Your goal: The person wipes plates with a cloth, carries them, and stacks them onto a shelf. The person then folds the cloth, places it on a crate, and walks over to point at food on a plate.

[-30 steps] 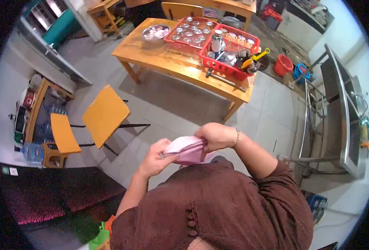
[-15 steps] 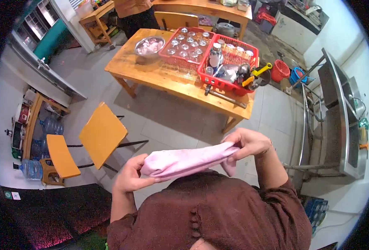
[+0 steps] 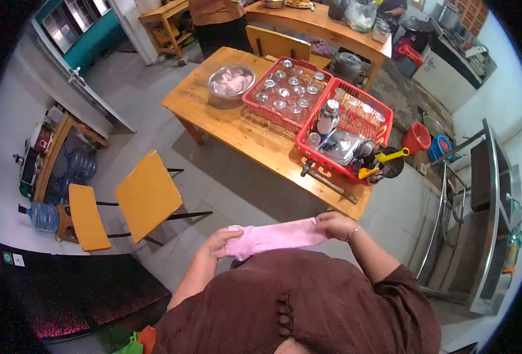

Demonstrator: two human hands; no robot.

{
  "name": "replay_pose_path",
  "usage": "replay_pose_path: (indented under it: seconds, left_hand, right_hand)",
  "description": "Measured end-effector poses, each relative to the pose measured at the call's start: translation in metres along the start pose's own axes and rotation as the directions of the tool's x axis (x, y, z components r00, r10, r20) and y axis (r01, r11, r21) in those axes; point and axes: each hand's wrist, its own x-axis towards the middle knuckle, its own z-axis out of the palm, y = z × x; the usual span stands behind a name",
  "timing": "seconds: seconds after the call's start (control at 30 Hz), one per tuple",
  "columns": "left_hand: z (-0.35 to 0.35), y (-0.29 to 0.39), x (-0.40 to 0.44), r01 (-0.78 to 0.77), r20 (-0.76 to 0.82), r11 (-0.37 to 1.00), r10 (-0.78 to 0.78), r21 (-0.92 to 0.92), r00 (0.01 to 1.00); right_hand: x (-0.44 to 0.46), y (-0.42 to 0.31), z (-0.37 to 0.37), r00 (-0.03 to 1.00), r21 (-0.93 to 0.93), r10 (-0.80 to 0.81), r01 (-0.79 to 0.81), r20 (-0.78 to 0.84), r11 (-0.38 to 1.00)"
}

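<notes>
A pink cloth [image 3: 280, 237] is stretched sideways in front of my chest, folded into a band. Its left end is pinched by my left hand [image 3: 218, 242], thumb on top. At the other end my right hand [image 3: 336, 226] closes its fingers round the cloth. Beyond my hands stands a wooden table [image 3: 225, 127]. On it are a metal bowl of raw meat pieces [image 3: 231, 81], a red basket of upturned glasses [image 3: 284, 91] and a second red basket [image 3: 331, 154] with a flask and utensils.
A yellow chair [image 3: 149, 196] stands at the left near water jugs [image 3: 43, 217]. A metal sink unit [image 3: 479, 236] lines the right wall. Red and blue buckets [image 3: 416, 138] sit on the floor. Another person [image 3: 216, 15] stands behind the table. A hammer-like tool [image 3: 330, 182] lies at the table's edge.
The cloth has come lower and closer to my chest, now flatter and shorter between my hands. Both hands still hold its ends. My view has shifted, so the table appears further right and lower.
</notes>
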Motion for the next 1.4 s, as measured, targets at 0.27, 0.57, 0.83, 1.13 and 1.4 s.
replay_pose_path:
  seconds: [0.27,0.57,0.83,1.13,1.4]
  left_hand:
    - [-0.053,-0.031,0.045,0.304,-0.281,0.940,-0.252,0.156,0.926]
    - [0.004,0.081,0.052,0.337,-0.466,0.785,-0.070,0.519,0.882]
    - [0.020,0.244,0.076,-0.109,0.168,-0.319,0.163,0.942,0.972]
    - [0.040,0.394,0.081,-0.351,0.477,-0.612,0.050,0.709,0.878]
    - [0.063,0.424,0.150,-0.221,0.214,0.230,0.056,0.948,0.975]
  right_hand:
    - [0.015,0.050,0.006,0.966,0.001,0.173,-0.176,-0.193,0.984]
    - [0.024,-0.015,0.012,0.763,0.085,-0.137,0.244,-0.632,0.966]
    - [0.023,-0.174,0.030,0.794,-0.169,-0.327,0.280,-0.513,0.945]
    - [0.053,-0.257,0.037,0.407,-0.723,-0.732,0.212,-0.546,0.658]
    - [0.073,-0.292,-0.007,0.517,-0.117,-0.376,0.465,-0.769,0.878]
